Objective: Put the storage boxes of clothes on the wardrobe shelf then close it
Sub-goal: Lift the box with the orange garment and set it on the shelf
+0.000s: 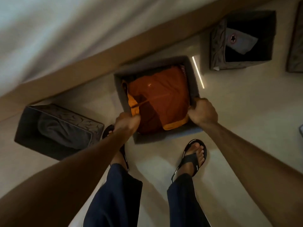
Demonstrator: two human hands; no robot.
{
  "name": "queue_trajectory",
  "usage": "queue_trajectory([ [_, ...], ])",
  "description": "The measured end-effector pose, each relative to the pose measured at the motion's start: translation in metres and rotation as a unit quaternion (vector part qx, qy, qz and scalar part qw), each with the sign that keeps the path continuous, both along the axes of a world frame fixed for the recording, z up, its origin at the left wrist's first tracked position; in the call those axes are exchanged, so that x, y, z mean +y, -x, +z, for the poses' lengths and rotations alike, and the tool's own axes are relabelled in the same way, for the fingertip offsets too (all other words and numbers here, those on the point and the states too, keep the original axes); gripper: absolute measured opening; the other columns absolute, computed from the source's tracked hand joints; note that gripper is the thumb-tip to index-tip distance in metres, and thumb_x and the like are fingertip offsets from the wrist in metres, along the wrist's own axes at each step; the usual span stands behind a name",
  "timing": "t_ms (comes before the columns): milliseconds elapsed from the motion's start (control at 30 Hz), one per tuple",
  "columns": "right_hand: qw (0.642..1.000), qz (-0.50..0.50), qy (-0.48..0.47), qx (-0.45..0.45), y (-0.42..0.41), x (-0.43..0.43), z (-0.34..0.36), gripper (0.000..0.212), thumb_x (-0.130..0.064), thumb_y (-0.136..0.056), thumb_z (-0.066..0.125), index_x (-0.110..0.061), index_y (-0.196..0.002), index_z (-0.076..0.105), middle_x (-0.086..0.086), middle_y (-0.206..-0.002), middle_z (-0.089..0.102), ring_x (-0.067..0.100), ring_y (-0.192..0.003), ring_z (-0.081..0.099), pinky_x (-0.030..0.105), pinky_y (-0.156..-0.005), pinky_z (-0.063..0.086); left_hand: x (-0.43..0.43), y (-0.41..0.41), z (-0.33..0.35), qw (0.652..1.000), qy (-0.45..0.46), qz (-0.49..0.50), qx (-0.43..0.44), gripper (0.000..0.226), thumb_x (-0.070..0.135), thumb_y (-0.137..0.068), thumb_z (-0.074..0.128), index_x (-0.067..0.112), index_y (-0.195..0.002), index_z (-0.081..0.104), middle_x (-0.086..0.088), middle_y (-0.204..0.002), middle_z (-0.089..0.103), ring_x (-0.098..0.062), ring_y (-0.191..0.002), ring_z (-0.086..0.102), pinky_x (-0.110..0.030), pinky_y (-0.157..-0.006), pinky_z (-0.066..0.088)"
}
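A grey fabric storage box (193,74) sits in the middle, just in front of my feet, filled with folded rust-orange clothes (160,99). My left hand (126,123) is shut on the box's left rim and my right hand (202,112) is shut on its right rim. Whether the box touches the floor is unclear. A dark patterned box (91,128) with grey cloth inside stands on the floor at the left. Another dark box (218,46) holding a grey garment with a star patch stands at the upper right. No wardrobe shelf is in view.
A bed with a pale sheet (57,38) and a tan wooden side (98,71) runs diagonally across the top. My feet in black flip-flops (195,154) stand on the pale floor. A further patterned box edge (295,46) shows at the far right.
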State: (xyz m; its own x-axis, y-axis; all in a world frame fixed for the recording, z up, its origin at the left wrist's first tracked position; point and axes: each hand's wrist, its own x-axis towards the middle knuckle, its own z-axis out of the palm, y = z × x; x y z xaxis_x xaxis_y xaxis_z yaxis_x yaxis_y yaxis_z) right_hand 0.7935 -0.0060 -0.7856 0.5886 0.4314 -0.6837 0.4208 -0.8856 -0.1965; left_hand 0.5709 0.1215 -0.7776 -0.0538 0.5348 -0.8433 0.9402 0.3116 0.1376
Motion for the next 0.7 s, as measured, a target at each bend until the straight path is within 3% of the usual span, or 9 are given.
queue_trajectory([
  [133,0.992,-0.041,0.09,0.079,0.031,-0.028,0.006,0.026,-0.034,-0.084,0.054,-0.018,-0.1,0.067,0.011,-0.104,0.067,0.036,-0.089,0.062,0.037,-0.076,0.051,0.022,0.009,0.009,0.994,-0.077,-0.045,-0.058,0.059,0.051,-0.083,0.054,0.036,-0.14,0.042,-0.004,-0.142,0.052,-0.033,-0.127,0.049,-0.047,-0.106,0.041],
  [200,0.988,-0.038,0.102,0.111,0.04,-0.036,0.006,0.024,-0.033,-0.084,0.055,-0.017,-0.098,0.067,0.009,-0.106,0.067,0.034,-0.09,0.061,0.035,-0.075,0.05,0.022,0.016,0.013,0.991,-0.086,-0.099,-0.022,0.064,0.05,-0.087,0.055,0.035,-0.146,0.033,-0.005,-0.158,0.026,-0.031,-0.143,0.028,-0.052,-0.114,0.028],
  [267,0.995,-0.048,0.07,0.059,0.042,-0.038,0.007,0.022,-0.029,-0.086,0.055,-0.015,-0.101,0.064,0.012,-0.112,0.061,0.036,-0.097,0.06,0.036,-0.077,0.048,0.011,0.031,0.009,0.994,-0.051,-0.088,0.033,0.068,0.048,-0.087,0.056,0.035,-0.149,0.028,-0.011,-0.162,0.01,-0.033,-0.147,0.015,-0.055,-0.116,0.022],
  [367,0.998,-0.057,0.025,-0.029,0.043,-0.036,0.008,0.024,-0.021,-0.089,0.051,-0.007,-0.107,0.058,0.017,-0.115,0.054,0.039,-0.101,0.057,0.039,-0.077,0.046,-0.01,0.05,0.0,0.997,0.042,-0.007,0.06,0.08,0.06,-0.07,0.056,0.04,-0.144,0.033,-0.013,-0.148,0.042,-0.036,-0.129,0.045,-0.052,-0.105,0.041],
  [400,0.998,-0.059,0.018,-0.034,0.045,-0.036,0.009,0.024,-0.018,-0.089,0.05,-0.006,-0.107,0.058,0.018,-0.113,0.055,0.04,-0.1,0.057,0.039,-0.075,0.045,-0.017,0.047,0.006,0.996,0.069,0.013,0.049,0.082,0.065,-0.066,0.056,0.04,-0.142,0.037,-0.011,-0.146,0.046,-0.035,-0.128,0.047,-0.049,-0.106,0.04],
  [500,0.999,-0.021,0.047,-0.012,0.057,-0.05,0.013,0.028,-0.016,-0.089,0.05,-0.009,-0.114,0.059,0.017,-0.109,0.061,0.039,-0.099,0.06,0.039,-0.073,0.049,-0.027,0.029,0.014,0.995,0.09,0.05,0.0,0.067,0.044,-0.09,0.058,0.026,-0.149,0.034,-0.009,-0.152,0.039,-0.031,-0.14,0.032,-0.034,-0.111,0.028],
  [567,0.994,0.011,0.089,0.059,0.066,-0.062,0.014,0.017,-0.02,-0.088,0.051,-0.015,-0.097,0.065,0.015,-0.096,0.062,0.036,-0.089,0.062,0.034,-0.065,0.047,-0.025,0.021,0.013,0.996,0.042,0.067,-0.031,0.071,0.046,-0.087,0.06,0.035,-0.15,0.029,-0.006,-0.152,0.041,-0.033,-0.139,0.034,-0.04,-0.113,0.03],
  [633,0.984,0.023,0.102,0.145,0.071,-0.072,0.014,0.019,-0.022,-0.086,0.051,-0.019,-0.068,0.056,0.01,-0.073,0.056,0.035,-0.076,0.062,0.03,-0.054,0.041,-0.018,0.021,0.008,0.995,-0.008,0.073,-0.065,0.077,0.053,-0.079,0.063,0.045,-0.146,0.026,-0.002,-0.152,0.041,-0.033,-0.137,0.039,-0.047,-0.112,0.035],
  [700,0.99,0.042,0.072,0.112,0.074,-0.076,0.01,0.016,-0.025,-0.087,0.051,-0.021,-0.075,0.061,0.009,-0.078,0.057,0.033,-0.084,0.063,0.032,-0.06,0.047,-0.008,0.022,0.008,0.995,-0.01,0.047,-0.092,0.073,0.041,-0.087,0.064,0.037,-0.149,0.027,-0.001,-0.156,0.035,-0.029,-0.14,0.036,-0.044,-0.113,0.035],
])
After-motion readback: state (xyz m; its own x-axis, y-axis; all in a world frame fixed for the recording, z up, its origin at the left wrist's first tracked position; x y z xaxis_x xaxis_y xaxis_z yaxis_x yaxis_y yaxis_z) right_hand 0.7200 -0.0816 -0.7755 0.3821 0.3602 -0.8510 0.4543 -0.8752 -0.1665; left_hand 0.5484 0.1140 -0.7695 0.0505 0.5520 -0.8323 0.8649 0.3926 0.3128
